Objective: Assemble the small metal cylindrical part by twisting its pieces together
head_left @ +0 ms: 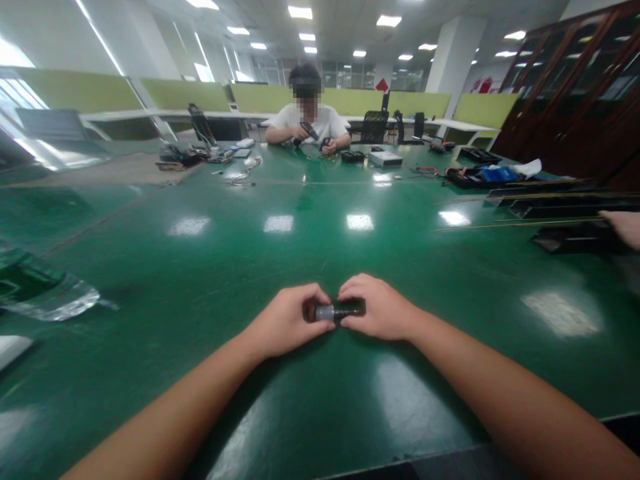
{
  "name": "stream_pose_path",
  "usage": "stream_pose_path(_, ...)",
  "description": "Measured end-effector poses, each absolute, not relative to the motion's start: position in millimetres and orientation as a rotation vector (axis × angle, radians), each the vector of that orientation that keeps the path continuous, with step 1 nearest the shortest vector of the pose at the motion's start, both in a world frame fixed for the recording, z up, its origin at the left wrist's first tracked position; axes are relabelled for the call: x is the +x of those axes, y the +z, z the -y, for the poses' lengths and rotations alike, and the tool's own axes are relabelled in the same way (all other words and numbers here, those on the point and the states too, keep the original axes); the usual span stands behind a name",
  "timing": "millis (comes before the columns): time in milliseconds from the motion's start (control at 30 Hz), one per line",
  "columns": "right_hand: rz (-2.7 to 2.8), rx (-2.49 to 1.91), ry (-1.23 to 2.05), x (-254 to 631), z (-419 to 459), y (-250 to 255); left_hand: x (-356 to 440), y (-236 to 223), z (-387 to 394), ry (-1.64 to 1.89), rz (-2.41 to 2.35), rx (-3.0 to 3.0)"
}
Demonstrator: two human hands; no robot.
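Note:
A small cylinder [326, 313], silver-grey at the left and black at the right, lies level just above or on the green table [280, 257]. My left hand [291, 319] curls round its silver end, thumb on the near side and fingers on the far side. Round the black end, my right hand [379, 308] is curved in the same way. The two sets of fingertips almost meet over the middle. Both ends of the cylinder are partly hidden inside the hands, and its exact kind cannot be made out.
A clear plastic bottle [47, 290] lies at the left. Black channel-shaped parts [575, 235] with thin rods are at the right, near another person's hand [625, 228]. Across the table a person [307, 120] handles a dark tool. A grey-white box [385, 159] stands nearby.

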State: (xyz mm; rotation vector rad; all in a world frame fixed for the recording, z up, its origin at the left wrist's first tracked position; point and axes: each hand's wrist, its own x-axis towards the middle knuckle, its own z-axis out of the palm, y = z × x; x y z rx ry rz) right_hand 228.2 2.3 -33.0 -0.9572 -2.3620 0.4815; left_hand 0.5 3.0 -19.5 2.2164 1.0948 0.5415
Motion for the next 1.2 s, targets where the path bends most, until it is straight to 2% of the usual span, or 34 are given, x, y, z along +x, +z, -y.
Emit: stream_pose_path(1200,2.362,-0.938,0.508,227.8,2.7,-28.1,-0.1,-11.8,-3.7,0.519,-1.059,2.212)
